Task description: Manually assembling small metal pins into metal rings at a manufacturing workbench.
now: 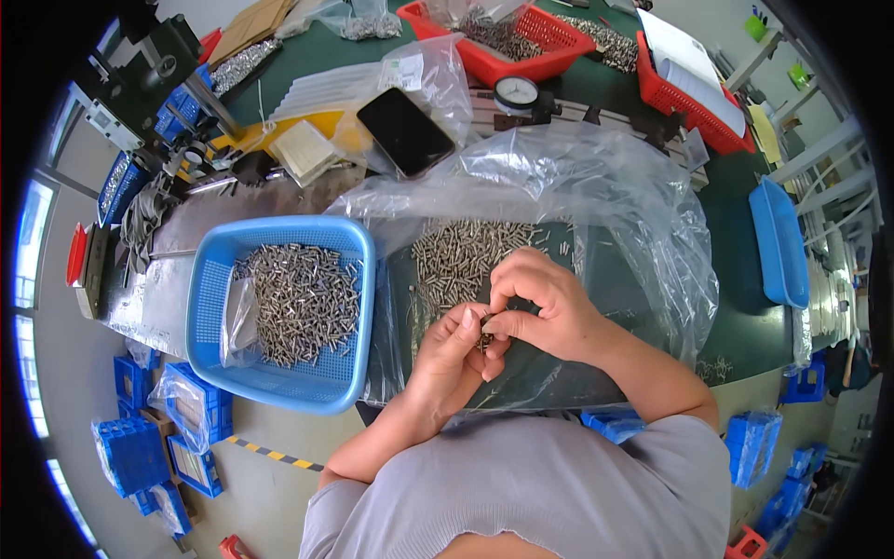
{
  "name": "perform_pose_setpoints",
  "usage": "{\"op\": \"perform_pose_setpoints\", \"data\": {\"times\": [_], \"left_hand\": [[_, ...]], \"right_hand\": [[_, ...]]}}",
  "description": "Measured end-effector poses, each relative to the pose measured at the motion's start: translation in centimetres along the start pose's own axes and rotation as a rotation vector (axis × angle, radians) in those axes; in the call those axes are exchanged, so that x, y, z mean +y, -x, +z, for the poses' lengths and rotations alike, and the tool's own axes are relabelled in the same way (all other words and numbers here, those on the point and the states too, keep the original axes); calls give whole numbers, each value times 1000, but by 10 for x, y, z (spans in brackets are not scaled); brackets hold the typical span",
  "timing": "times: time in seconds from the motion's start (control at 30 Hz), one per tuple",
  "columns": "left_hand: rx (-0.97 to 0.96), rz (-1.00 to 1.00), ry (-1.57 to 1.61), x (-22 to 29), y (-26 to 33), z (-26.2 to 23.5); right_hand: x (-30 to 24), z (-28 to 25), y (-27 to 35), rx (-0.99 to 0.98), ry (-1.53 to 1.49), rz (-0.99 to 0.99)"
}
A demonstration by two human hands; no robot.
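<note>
My left hand point(454, 352) is half curled, palm up, around a few small metal pins point(485, 341). Over it my right hand point(551, 306) pinches with thumb and index finger, right at the pins; what lies between those fingertips is too small to make out. Just beyond both hands a loose pile of short metal pins point(461, 253) is spread on clear plastic sheeting point(643, 210). To the left stands a blue plastic basket point(279, 395) with many similar pins point(307, 303) and a small clear bag point(240, 321) inside.
A black phone point(405, 132) lies on plastic beyond the pile. A dial gauge point(515, 93) stands near a red basket point(498, 63) of metal parts. Another red basket point(684, 110) holds papers. At far left is a machine stand point(154, 79); at right, a blue tray point(778, 244).
</note>
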State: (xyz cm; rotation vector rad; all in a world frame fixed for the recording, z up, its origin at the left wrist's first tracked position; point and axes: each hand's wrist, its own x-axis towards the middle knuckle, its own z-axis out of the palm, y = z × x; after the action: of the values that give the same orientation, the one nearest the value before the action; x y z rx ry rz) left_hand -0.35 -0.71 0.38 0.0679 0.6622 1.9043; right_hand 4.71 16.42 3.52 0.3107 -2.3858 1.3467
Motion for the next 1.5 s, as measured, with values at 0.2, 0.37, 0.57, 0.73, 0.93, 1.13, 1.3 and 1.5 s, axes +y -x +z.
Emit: {"op": "perform_pose_setpoints", "data": {"times": [0.2,0.37,0.57,0.73,0.93,1.13,1.3,1.5], "left_hand": [[-60,40,4,-6,0,-4],[-48,85,53,-4,4,-4],[-140,121,137,5,6,4],[-198,181,142,25,13,10],[-165,245,169,58,41,12],[-12,614,-118,121,75,4],[294,689,-969,157,84,-22],[491,796,-1122,158,81,-32]], "right_hand": [[-9,0,7,89,198,-133],[-12,-4,8,65,100,-128],[-2,-6,7,191,-16,168],[1,-6,4,176,-6,187],[3,-2,9,151,18,252],[0,0,12,113,19,233],[2,1,12,99,17,243],[3,-1,11,86,8,245]]}}
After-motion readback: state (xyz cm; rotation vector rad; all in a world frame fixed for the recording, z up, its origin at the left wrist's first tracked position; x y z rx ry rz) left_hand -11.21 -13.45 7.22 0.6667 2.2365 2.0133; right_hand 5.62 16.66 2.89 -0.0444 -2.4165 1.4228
